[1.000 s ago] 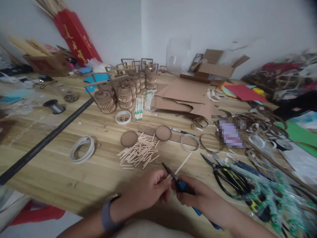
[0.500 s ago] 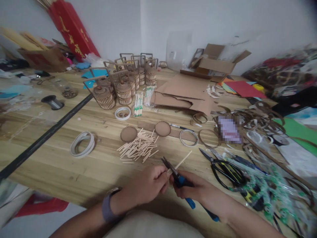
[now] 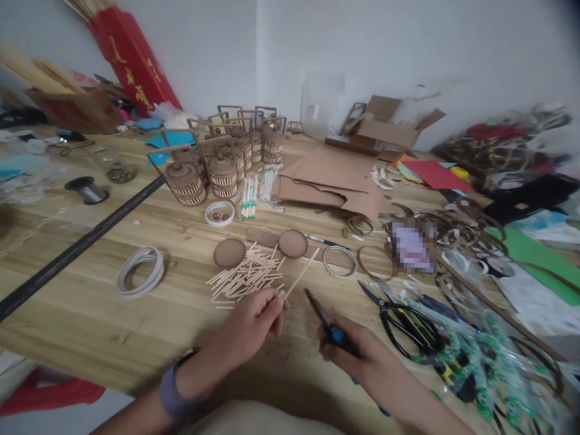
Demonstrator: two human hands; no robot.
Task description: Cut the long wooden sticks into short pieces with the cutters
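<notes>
Left hand (image 3: pixel 254 320) pinches thin stick (image 3: pixel 302 273) by near end, just right of stick pile (image 3: pixel 247 277); right hand (image 3: pixel 353 349) grasps blue-handled pliers (image 3: pixel 336 336), farther right of pile, clear of stick. I judge stick feather-light, stiff, likely to snap if bent. I'd pinch it lightly near one end; pliers, heavier, want full-palm grip.

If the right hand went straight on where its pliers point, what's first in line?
Probably the thin stick held in the left hand: the pliers in the right hand point across it, though depth is unclear.
</notes>
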